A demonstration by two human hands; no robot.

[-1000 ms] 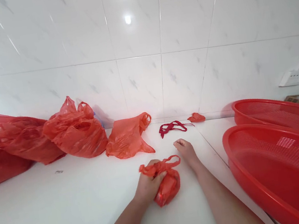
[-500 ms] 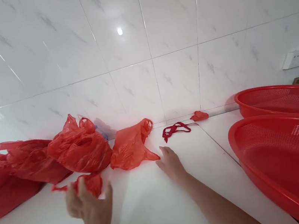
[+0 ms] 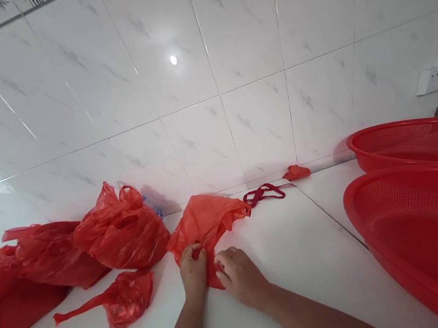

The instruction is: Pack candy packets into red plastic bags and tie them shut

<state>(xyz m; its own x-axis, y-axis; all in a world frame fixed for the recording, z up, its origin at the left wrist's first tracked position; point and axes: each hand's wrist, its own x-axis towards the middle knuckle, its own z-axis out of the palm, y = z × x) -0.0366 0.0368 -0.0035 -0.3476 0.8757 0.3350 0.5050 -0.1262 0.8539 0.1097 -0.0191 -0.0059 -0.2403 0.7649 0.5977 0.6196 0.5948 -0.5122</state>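
Both hands are at a thin red plastic bag [image 3: 206, 216] that lies on the white counter against the tiled wall. My left hand [image 3: 194, 270] pinches the bag's near part between thumb and fingers. Close by on the right, my right hand [image 3: 239, 274] has its fingers curled at the bag's near edge; whether they grip the film is hard to see. A crumpled red plastic bag [image 3: 127, 303] with a twisted tail lies to the left of my left hand. Behind the hands, a dark red strap [image 3: 265, 194] lies looped beside the bag's handle end.
Several filled red bags [image 3: 123, 229] stand in a row along the left. Two red perforated plastic baskets [image 3: 399, 202] occupy the right side. A small red bundle [image 3: 297, 172] sits by the wall, below and left of a wall socket [image 3: 436, 79].
My left hand has moved right from beside the crumpled bag and taken hold of the flat bag. My right hand has come nearer. The flat bag is pulled toward me and reshaped.
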